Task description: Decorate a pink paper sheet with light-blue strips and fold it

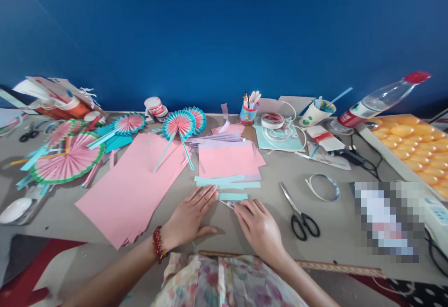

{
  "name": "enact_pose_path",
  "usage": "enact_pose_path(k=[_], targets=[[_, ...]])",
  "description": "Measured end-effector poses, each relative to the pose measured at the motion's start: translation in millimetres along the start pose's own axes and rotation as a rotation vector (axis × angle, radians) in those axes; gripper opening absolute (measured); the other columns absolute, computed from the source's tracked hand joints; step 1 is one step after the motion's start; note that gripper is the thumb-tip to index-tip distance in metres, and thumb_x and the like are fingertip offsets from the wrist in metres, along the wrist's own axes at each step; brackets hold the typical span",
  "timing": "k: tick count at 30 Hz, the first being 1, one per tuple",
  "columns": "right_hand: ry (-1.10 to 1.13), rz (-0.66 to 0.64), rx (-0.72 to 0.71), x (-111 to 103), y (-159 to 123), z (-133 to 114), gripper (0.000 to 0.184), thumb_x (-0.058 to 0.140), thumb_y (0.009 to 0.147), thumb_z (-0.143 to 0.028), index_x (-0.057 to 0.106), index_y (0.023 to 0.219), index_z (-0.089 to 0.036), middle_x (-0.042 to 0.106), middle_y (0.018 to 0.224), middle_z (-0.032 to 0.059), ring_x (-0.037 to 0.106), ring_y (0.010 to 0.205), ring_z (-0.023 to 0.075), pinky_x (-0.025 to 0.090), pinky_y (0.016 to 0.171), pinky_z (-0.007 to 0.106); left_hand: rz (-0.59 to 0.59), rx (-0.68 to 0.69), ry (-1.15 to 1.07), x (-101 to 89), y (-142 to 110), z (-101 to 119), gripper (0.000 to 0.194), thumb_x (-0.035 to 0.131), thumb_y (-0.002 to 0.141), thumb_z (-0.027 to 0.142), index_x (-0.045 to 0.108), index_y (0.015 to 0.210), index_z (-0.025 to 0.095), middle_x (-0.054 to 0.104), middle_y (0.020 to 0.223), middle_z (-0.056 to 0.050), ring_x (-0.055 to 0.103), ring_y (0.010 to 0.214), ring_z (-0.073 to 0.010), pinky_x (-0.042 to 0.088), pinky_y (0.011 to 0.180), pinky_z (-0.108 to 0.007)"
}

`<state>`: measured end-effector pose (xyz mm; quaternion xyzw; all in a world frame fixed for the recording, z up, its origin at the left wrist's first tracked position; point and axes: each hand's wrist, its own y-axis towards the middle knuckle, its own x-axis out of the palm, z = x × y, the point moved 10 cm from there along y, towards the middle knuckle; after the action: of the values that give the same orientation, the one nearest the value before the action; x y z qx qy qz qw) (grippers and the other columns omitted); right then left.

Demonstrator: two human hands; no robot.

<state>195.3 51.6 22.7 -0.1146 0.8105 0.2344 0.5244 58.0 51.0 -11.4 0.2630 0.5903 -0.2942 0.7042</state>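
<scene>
The right hand (258, 226) pinches a slim tool (230, 205), tip pointing left, just below the blue strip (233, 196) lying crosswise; the left hand (191, 214) rests flat, holding nothing visible.

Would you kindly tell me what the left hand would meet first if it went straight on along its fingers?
The left hand would likely meet the overlapping light-blue paper strips first, just ahead of it; whether they already touch is unclear.
</scene>
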Motion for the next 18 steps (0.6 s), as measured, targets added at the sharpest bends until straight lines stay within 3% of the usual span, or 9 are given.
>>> enact_pose_path(k=[18], targets=[[0.004,-0.050,0.000,15,7,-15,0.019,0.050,0.097,-0.012,0.067,0.105,-0.017,0.062,0.090,0.0062,0.056,0.085,0.0196,0.048,0.078,0.032,-0.002,0.000,-0.013,-1.2,2,1,0.088,0.038,0.095,0.069,0.017,0.158,0.011,0.022,0.163,-0.014,0.019,0.152,-0.0278,0.017,0.123,-0.046]])
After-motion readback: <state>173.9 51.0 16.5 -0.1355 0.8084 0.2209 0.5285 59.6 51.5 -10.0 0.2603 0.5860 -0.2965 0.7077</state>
